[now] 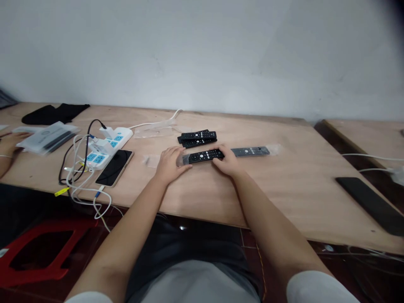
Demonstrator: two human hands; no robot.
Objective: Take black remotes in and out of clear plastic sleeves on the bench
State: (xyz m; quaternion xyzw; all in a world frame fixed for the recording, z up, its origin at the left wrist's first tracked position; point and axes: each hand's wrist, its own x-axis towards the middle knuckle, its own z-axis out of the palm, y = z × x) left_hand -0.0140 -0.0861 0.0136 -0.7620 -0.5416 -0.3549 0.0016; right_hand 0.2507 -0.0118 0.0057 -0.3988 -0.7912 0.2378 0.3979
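As the left hand (170,165) and right hand (226,160) clasped opposite ends of a slim black plastic remote (204,156) at frame centre, apparently part-covered by a clear plastic sleeve (185,159), a fully sleeved dark remote (252,151) lay right; a stack of black remotes (198,138) above sat bare.

What looks like a plain shared workroom.
A long, pale wooden table (293,198) against a grey wall (202,59) carries a white power strip with blue sockets (118,139) and stacked slim black plastic remote controls (198,139); another person's hand (9,144) is at the left, a red plastic stool (38,276) above dark-red floor tiles (248,240).
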